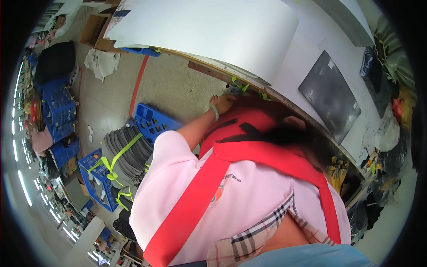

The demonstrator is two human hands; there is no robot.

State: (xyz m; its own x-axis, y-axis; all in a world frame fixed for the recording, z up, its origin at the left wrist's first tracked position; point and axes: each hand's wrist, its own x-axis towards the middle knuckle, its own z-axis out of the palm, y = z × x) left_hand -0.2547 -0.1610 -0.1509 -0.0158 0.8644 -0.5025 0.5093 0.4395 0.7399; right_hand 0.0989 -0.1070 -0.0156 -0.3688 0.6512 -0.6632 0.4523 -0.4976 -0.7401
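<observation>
My left hand [224, 103], with a pale bracelet at its wrist, reaches down beside the front edge of the worktable. Its fingers look bent, and what they hold, if anything, is hidden. Yellow-green ties [240, 84] hang just beyond it under the tabletop. My right hand [294, 122] shows only as a blurred patch in shadow by the table edge, in front of the red apron [267, 153]. Its fingers cannot be made out. On the table [293, 71] lie a large white sheet [213, 31] and a dark grey flat panel [331, 95].
At left, stacked grey pieces [126, 149] tied with yellow-green strips stand beside blue crates [100, 180]. More blue crates [60, 111] and a cardboard box [94, 30] stand farther off. Clear plastic bags [388, 135] crowd the table's right side. A red line [138, 84] crosses the floor.
</observation>
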